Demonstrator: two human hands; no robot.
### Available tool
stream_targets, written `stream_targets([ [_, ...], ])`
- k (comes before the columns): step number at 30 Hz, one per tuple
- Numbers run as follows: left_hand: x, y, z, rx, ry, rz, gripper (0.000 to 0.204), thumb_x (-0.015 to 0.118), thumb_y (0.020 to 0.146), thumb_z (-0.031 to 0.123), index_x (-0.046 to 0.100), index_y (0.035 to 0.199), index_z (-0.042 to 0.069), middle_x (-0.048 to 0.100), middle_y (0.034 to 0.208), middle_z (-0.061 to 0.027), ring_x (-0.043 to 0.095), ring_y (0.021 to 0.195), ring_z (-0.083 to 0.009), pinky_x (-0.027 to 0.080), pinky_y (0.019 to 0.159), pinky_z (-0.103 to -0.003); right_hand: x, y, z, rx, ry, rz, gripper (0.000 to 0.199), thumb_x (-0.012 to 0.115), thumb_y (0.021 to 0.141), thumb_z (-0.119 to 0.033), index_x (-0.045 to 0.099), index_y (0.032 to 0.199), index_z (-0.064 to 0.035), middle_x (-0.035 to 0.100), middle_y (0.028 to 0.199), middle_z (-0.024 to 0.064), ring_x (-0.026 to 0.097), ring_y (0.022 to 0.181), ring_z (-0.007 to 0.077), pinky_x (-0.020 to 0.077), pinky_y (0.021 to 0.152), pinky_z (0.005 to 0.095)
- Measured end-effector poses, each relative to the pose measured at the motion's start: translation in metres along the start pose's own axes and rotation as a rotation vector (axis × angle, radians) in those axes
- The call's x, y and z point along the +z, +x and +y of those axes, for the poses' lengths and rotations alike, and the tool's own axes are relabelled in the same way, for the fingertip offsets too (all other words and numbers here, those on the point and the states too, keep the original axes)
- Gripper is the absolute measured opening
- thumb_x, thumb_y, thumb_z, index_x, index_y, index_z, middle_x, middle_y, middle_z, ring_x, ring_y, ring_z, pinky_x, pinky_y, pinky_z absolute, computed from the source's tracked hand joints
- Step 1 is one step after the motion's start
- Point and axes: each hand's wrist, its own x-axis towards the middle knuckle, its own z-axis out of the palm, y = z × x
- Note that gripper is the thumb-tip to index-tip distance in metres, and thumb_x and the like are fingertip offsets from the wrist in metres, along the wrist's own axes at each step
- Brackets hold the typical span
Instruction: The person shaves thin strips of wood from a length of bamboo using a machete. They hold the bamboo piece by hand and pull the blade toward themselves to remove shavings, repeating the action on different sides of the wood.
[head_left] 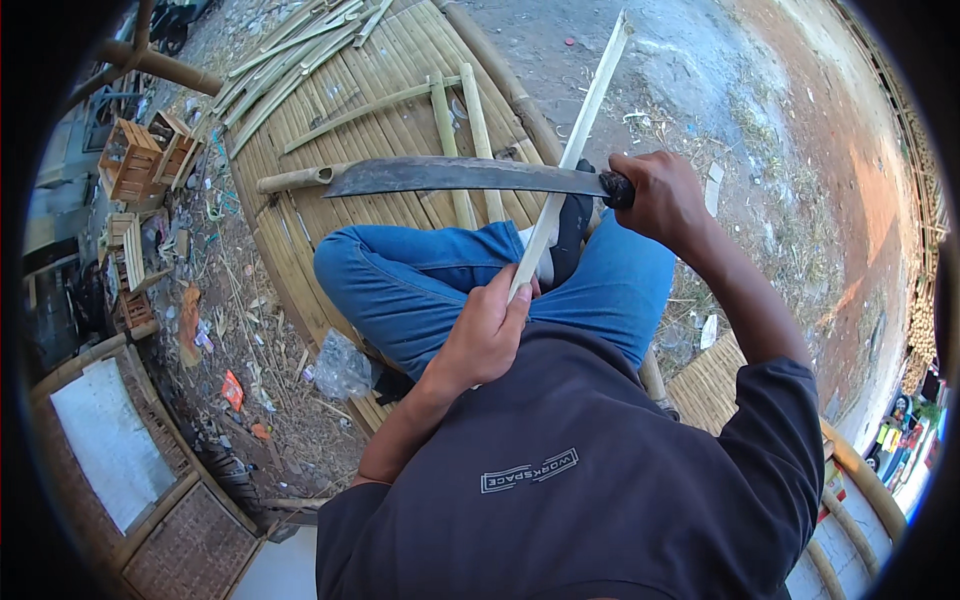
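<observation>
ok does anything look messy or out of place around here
Yes, litter: a crumpled clear plastic bag by the left edge of the bamboo platform, and an orange wrapper on the ground further left, both like stray rubbish. The bamboo strip in the left hand and machete in the right hand look fine.

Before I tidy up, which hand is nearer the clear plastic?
Left: the left hand is right of the plastic; the right hand is farther right and higher in view.
</observation>
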Motion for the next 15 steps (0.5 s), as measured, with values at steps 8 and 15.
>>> stream_targets([
  [8,-0.002,-0.022,0.008,0.004,0.123,0.013,0.017,0.041,0.106,0.014,0.052,0.101,0.002,0.039,0.055,0.0033,0.034,0.048,-0.0051,0.028,0.046,-0.028,-0.019,0.016,0.062,0.131,-0.185,0.019,0.01,0.066,0.066,-0.009,0.061,0.074,-0.0071,0.061,0.062,0.0167,0.063,0.064,0.0386,0.0487,0.06,0.0497],
  [15,-0.02,-0.055,0.017,-0.127,0.271,-0.112,0.014,0.045,0.103,0.009,0.054,0.101,-0.001,0.049,0.06,-0.0133,0.049,0.05,-0.0237,0.039,0.055,-0.038,-0.034,0.025,0.161,0.318,-0.372,-0.007,0.016,0.064,0.073,-0.014,0.07,0.086,-0.0083,0.069,0.076,0.0199,0.067,0.072,0.041,0.0537,0.069,0.0503],
])
